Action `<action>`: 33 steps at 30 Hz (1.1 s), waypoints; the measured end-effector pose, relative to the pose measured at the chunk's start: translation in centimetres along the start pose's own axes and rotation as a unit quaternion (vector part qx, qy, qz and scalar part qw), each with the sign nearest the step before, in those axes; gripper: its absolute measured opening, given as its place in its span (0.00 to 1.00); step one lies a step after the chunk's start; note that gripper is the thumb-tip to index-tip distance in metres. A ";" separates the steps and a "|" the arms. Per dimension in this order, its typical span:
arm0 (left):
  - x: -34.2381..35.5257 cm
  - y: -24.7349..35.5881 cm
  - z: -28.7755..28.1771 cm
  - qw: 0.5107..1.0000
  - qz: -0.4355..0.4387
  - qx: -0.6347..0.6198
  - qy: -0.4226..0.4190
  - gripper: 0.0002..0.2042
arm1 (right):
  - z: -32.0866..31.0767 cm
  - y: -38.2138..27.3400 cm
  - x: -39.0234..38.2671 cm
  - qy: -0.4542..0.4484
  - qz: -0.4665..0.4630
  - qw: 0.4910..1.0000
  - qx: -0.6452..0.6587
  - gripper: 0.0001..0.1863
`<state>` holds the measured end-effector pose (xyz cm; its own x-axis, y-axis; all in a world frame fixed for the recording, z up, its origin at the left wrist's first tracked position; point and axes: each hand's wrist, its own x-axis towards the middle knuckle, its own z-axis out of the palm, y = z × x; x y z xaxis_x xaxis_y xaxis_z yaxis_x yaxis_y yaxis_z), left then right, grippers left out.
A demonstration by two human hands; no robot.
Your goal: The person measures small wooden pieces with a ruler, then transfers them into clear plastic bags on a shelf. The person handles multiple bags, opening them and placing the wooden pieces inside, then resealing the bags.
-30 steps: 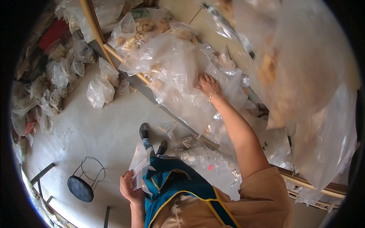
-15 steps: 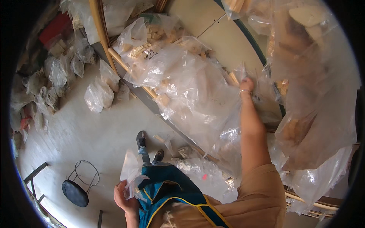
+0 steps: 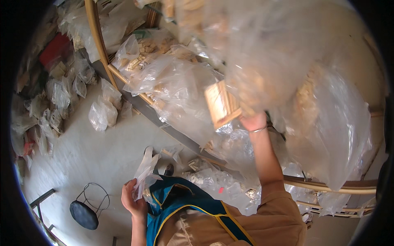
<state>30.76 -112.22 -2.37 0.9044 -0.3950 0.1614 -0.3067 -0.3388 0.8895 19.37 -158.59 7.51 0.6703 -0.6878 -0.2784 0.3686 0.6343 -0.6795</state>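
My left hand [image 3: 132,196], low beside my teal apron [image 3: 186,197] with yellow trim, is closed on a limp, whitish plastic bag [image 3: 144,172] that stands up from the fingers. My right hand [image 3: 254,121] reaches forward over the shelf and is closed, its fingers partly hidden by plastic. Just left of it, a clear bag of pale wooden strips [image 3: 221,101] hangs tilted, its strips lying side by side. The hand seems to grip this bag. A large cloudy plastic bag [image 3: 283,49], smeared by motion, covers much of the upper right.
More clear bags of wooden pieces [image 3: 143,57] lie along the wood-edged shelf [image 3: 143,96]. Other bags [image 3: 102,112] rest on the grey floor at left. A black round-seated stool [image 3: 84,214] stands at lower left. Beneath the shelf lie more bags [image 3: 213,184].
My right hand has drawn back toward me and slightly left, and the wooden strips now show beside it. The big cloudy plastic has swung left across the shelf. My left hand has barely moved.
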 end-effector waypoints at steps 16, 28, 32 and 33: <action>-4.6 11.8 4.6 0.945 -0.023 -0.140 -0.294 0.33 | 3.2 3.4 -16.6 -0.087 0.014 0.996 0.006 0.19; -0.7 14.2 6.9 0.691 -0.272 -0.474 -0.473 0.26 | 8.1 1.7 -20.9 -0.069 0.125 0.989 -0.026 0.25; 0.8 13.9 6.0 0.722 -0.246 -0.455 -0.458 0.25 | 9.9 1.4 -20.7 -0.132 0.030 0.991 -0.006 0.37; 1.4 13.8 5.9 0.719 -0.241 -0.456 -0.465 0.25 | 10.3 1.3 -20.8 -0.144 0.027 0.989 -0.001 0.37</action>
<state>26.06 -122.47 7.66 0.1195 -0.9637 -0.2389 0.6823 -0.0951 0.7249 12.60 -139.81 19.40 0.8443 -0.5246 -0.1092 0.3274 0.6664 -0.6699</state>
